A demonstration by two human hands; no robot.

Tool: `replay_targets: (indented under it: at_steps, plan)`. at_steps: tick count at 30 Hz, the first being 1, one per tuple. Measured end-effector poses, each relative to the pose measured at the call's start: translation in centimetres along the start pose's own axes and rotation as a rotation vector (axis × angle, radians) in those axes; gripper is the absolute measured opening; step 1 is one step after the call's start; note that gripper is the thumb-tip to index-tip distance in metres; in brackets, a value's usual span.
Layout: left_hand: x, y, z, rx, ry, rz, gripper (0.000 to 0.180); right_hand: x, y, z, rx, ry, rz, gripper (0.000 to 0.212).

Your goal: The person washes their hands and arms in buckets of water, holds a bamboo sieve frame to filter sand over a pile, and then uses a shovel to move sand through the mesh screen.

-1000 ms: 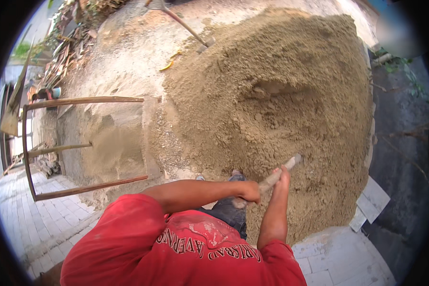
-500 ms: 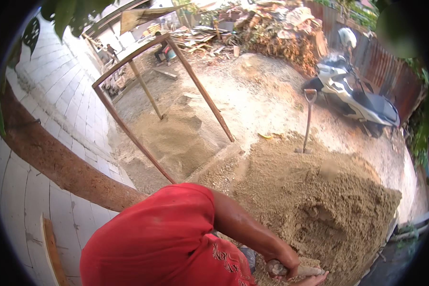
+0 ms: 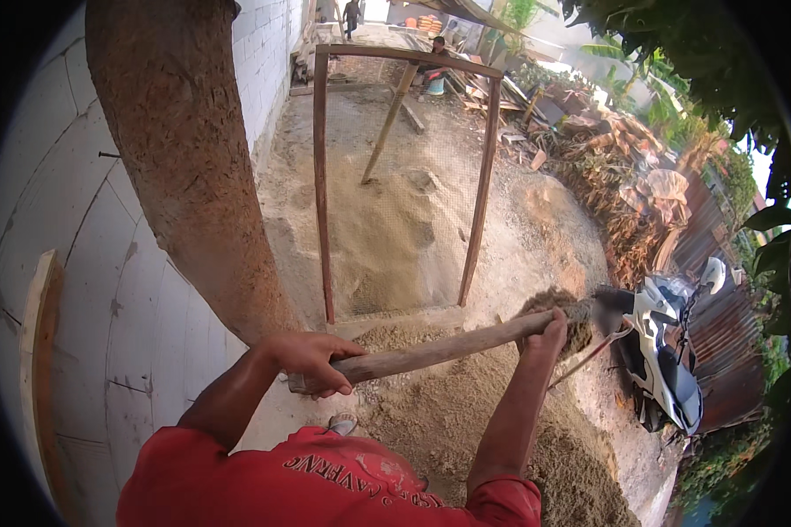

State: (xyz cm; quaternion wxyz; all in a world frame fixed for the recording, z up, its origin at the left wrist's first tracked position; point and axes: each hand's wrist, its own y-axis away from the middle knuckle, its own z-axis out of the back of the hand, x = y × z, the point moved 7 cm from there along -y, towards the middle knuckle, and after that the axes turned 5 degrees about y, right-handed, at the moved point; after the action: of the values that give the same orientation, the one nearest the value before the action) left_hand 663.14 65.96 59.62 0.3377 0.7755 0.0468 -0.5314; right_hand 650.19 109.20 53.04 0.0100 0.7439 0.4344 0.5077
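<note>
Fingers of left hand (image 3: 309,357) and right hand (image 3: 549,334) are grasping the shovel (image 3: 439,349), rear end and load end respectively, nearside of the screen (image 3: 321,184); a level lift should be saving the sand (image 3: 548,301) from spilling.

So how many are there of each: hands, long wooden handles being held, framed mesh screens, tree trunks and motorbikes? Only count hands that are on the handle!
Hands: 2, the left hand and the right hand
Held long wooden handle: 1
Framed mesh screen: 1
Tree trunk: 1
Motorbike: 1
Total: 6
</note>
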Motion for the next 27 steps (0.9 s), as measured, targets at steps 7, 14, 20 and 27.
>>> replay_targets:
  at_steps: [7, 14, 20, 27]
  plan:
    - [-5.0, 2.8, 7.8, -0.735, -1.135, -0.208, 0.050, -7.3, -3.2, -11.0, 0.482, -0.404, -0.056, 0.020]
    - [5.0, -5.4, 5.0, -0.378, -1.122, 0.031, 0.033, -15.8, -5.9, 11.7, -0.035, 0.022, -0.071, 0.023]
    - [11.0, -15.2, -1.0, 0.228, -1.131, 0.101, 0.032, -22.6, 4.6, 47.5, -0.819, 0.030, -0.268, 0.033]
    - [14.2, -25.0, -15.2, 0.923, -1.221, -0.044, 0.034, -19.9, 30.5, 60.3, -1.263, -0.351, -0.108, 0.041]
